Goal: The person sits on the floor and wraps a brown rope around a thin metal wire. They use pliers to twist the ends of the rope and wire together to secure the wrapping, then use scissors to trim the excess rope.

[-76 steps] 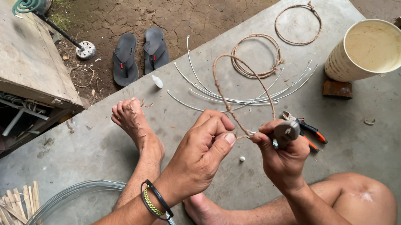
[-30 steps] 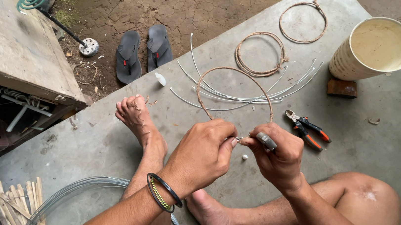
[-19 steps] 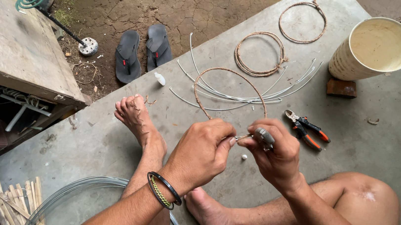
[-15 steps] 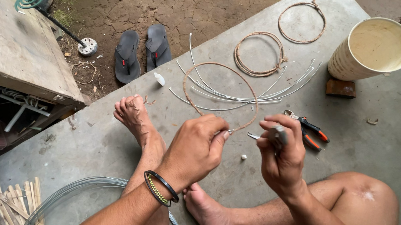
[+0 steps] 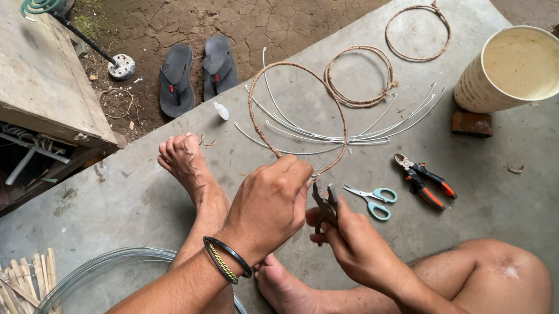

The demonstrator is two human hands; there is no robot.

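Note:
My left hand point(image 5: 270, 203) pinches the joined ends of a brown twine-wrapped wire ring point(image 5: 287, 69) that stands up over the concrete slab. My right hand point(image 5: 358, 245) sits just right of it and grips small dark pliers point(image 5: 326, 207), jaws pointing up at the ring's joint. Both hands hover above my crossed bare feet point(image 5: 187, 163).
Teal-handled scissors point(image 5: 374, 199) and orange-handled pliers point(image 5: 424, 180) lie right of my hands. Bare white wire arcs point(image 5: 333, 137), two finished brown rings point(image 5: 357, 76) and a cream bucket point(image 5: 516, 70) lie farther back. A grey wire coil point(image 5: 91, 274) and bamboo sticks point(image 5: 21, 302) are at the left. Sandals point(image 5: 198, 72) rest on the ground.
The wrapped ring has swung from leaning right to standing over the white arcs. My right hand dropped lower, now holding the pliers under the joint; my left hand stayed pinching it.

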